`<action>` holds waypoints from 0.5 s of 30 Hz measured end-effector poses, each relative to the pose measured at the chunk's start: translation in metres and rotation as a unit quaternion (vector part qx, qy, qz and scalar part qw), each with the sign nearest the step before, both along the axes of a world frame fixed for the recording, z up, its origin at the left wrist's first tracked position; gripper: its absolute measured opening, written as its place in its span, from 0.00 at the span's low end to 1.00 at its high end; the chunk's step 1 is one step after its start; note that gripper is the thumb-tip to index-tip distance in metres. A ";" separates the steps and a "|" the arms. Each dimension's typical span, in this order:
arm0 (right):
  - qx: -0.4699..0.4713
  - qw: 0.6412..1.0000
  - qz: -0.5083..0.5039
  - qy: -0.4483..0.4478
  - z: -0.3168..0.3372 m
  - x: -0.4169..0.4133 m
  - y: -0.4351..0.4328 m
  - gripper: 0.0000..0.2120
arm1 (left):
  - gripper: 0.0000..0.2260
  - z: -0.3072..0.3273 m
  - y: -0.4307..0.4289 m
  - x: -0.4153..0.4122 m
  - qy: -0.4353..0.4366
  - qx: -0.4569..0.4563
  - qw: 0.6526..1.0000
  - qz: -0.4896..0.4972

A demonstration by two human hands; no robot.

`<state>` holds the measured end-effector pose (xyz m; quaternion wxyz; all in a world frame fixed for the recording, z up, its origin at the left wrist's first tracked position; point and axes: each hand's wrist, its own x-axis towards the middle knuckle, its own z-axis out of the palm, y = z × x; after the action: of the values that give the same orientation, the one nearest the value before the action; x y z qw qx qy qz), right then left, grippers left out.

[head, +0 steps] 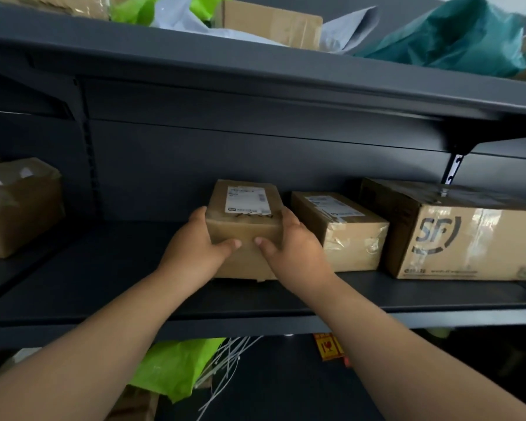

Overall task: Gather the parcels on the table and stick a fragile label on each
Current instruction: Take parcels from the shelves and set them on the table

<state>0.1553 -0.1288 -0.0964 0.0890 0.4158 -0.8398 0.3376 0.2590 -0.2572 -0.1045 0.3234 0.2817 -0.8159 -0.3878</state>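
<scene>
A small brown cardboard parcel (246, 221) with a white shipping label on top sits on the middle shelf (110, 287) of a dark rack. My left hand (196, 241) grips its left side with the thumb across the front face. My right hand (292, 243) grips the right side, thumb also on the front. A taped brown parcel (343, 229) stands just to its right, and a larger box printed "SF" (468, 235) further right. Red and yellow fragile labels (328, 347) lie on the dark surface below the shelf.
Another brown box (19, 205) stands at the shelf's left end. The top shelf holds a cardboard box (274, 22), grey and green mailers and a teal bag (456, 38). Below lie a lime green bag (176, 366) and white cable ties (225, 369).
</scene>
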 end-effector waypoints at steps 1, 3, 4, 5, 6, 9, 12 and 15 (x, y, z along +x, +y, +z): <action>-0.014 1.000 -0.001 0.010 0.003 0.003 0.008 0.36 | 0.28 0.003 0.008 0.002 0.013 -0.012 1.000 0.001; -0.034 0.999 -0.013 0.025 0.011 0.006 0.028 0.36 | 0.31 0.012 0.027 0.005 0.042 -0.039 0.998 0.001; -0.044 0.998 -0.019 0.030 0.015 0.008 0.039 0.35 | 0.33 0.016 0.037 0.005 0.053 -0.051 0.997 0.001; -0.054 0.998 -0.022 0.033 0.019 0.010 0.051 0.35 | 0.34 0.021 0.048 0.005 0.060 -0.060 0.996 0.002; -0.063 0.997 -0.026 0.036 0.022 0.010 0.064 0.35 | 0.34 0.024 0.061 0.005 0.068 -0.068 0.995 -0.002; -0.081 0.995 -0.045 0.044 0.028 0.010 0.111 0.34 | 0.32 0.033 0.109 0.000 0.090 -0.095 0.991 -0.023; -0.106 0.993 -0.050 0.032 0.032 0.012 0.145 0.32 | 0.33 0.039 0.144 0.000 0.112 -0.137 0.984 -0.017; -0.127 0.990 -0.053 0.031 0.038 0.016 0.197 0.32 | 0.34 0.044 0.195 0.001 0.121 -0.156 0.980 -0.022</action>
<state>0.1711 0.0679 -0.0583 0.1846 0.3666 -0.8078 0.4230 0.2596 -0.0624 -0.0601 0.4506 0.1609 -0.8274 -0.2941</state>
